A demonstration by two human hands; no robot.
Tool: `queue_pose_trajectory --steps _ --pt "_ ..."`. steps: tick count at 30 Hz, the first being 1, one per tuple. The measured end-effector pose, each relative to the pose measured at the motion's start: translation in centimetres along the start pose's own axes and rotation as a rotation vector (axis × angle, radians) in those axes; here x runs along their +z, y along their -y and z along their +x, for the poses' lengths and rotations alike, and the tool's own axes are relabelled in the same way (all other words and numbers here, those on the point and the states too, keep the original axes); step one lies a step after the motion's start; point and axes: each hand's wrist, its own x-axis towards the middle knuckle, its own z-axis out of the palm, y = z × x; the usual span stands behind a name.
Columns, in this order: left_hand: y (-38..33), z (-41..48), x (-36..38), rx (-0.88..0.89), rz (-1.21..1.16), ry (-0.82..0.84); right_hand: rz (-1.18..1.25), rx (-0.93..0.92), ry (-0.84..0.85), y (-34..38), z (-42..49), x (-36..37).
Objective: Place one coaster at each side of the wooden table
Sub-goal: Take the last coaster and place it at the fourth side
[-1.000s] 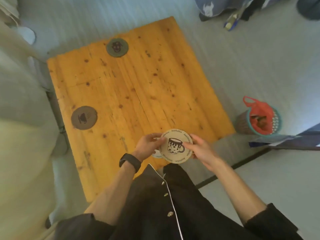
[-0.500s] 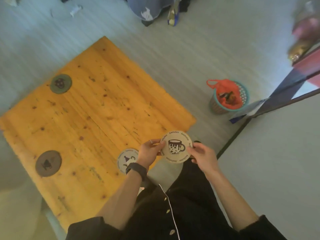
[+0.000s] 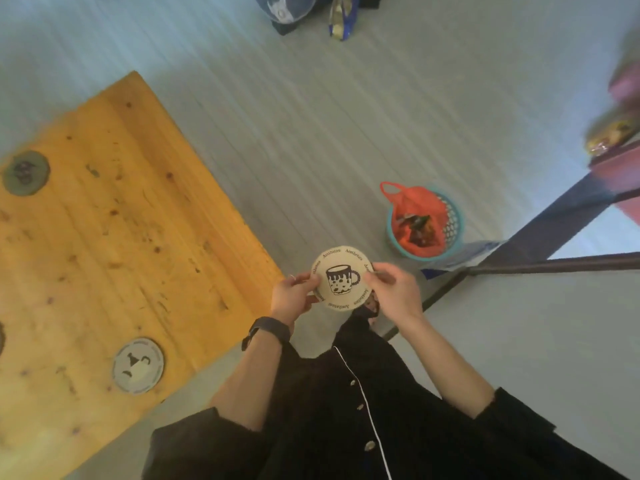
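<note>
A round cream coaster printed with a spotted mug is held flat between my left hand and my right hand, above the floor just off the wooden table's right corner. A pale grey coaster lies on the table near its closest edge. A dark green coaster lies near the far edge. The dark rim of another coaster shows at the left frame border.
A teal basket lined with a red bag stands on the grey floor right of the table. A dark bar and a red-edged furniture piece lie at right. Bags sit at the top.
The view has swung right and the table has slid left. Both hands with the mug coaster went from over the table's near edge to beyond its corner; a grey coaster now lies uncovered on the table.
</note>
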Motion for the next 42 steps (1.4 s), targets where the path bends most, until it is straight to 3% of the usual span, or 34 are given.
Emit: queue_pose_trajectory --steps 5,11,26,32,36,42 --pt "-4.3 1.4 3.3 0.016 -0.097 -0.036 -0.081 -0.061 0.07 3.1 6.0 -4.0" --pt "-8.7 4.1 1.5 0.033 -0.317 -0.163 -0.225 -0.184 0.231 10.2 12.1 -2.6" --pt "-16.9 10.5 -7.6 -0.027 -1.059 -0.452 -0.637 -0.428 0.636 30.5 24.1 11.0" --pt "-18.6 13.2 -11.5 -0.088 -1.23 -0.604 -0.886 -0.561 0.852 36.9 27.2 19.5" --pt "-20.2 14.9 -14.2 -0.128 -1.257 -0.789 -1.029 -0.694 1.036 40.4 29.4 26.5" --pt "-21.8 16.2 -15.0 -0.326 -1.401 -1.169 -1.253 -0.905 1.32 43.2 28.9 34.0"
